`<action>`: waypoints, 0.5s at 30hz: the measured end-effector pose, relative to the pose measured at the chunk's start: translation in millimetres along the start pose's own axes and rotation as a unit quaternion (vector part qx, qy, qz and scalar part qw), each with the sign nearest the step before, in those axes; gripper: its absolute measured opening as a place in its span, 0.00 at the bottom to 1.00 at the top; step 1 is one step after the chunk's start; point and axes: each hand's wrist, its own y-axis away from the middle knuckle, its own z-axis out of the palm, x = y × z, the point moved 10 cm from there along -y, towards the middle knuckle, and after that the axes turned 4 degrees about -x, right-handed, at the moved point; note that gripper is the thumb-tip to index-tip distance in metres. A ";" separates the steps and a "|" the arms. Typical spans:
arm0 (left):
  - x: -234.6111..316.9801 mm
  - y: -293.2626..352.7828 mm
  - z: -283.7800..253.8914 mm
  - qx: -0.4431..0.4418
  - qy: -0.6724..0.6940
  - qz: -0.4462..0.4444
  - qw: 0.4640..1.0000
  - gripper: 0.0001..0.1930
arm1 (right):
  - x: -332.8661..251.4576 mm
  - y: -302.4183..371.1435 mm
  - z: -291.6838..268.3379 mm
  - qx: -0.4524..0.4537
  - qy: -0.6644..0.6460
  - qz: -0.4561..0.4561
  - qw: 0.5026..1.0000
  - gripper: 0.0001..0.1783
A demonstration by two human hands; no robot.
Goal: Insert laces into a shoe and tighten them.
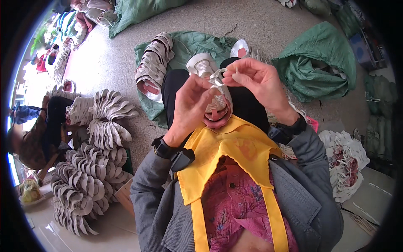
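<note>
A white and grey sneaker (pixel 205 67) with a pink lining rests on my lap, toe pointing away from me. My left hand (pixel 189 103) pinches the white shoelace (pixel 217 78) over the shoe's tongue. My right hand (pixel 256 80) grips the same lace from the right, fingers curled around it. Both hands meet just above the shoe. A yellow apron (pixel 226 147) lies over my chest below the shoe.
A stack of sneakers (pixel 153 63) lies on a green sack (pixel 189 44) ahead. Rows of shoe uppers (pixel 88 168) pile up at my left, where another person (pixel 37 134) sits. More green sacks (pixel 319 63) and a heap of white laced shoes (pixel 344 159) stand at my right.
</note>
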 end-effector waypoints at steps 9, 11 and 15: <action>11.0 6.1 10.2 0.002 0.025 -0.012 1.000 0.05 | 17.4 -2.8 4.5 0.028 0.106 0.088 0.990 0.12; 8.1 -2.4 11.8 0.024 0.052 -0.007 0.998 0.05 | 4.8 -7.5 3.8 0.052 0.105 0.011 0.993 0.12; -4.0 -9.3 16.5 0.020 0.117 -0.032 0.992 0.06 | 6.9 -13.4 2.5 0.070 0.081 -0.046 0.993 0.11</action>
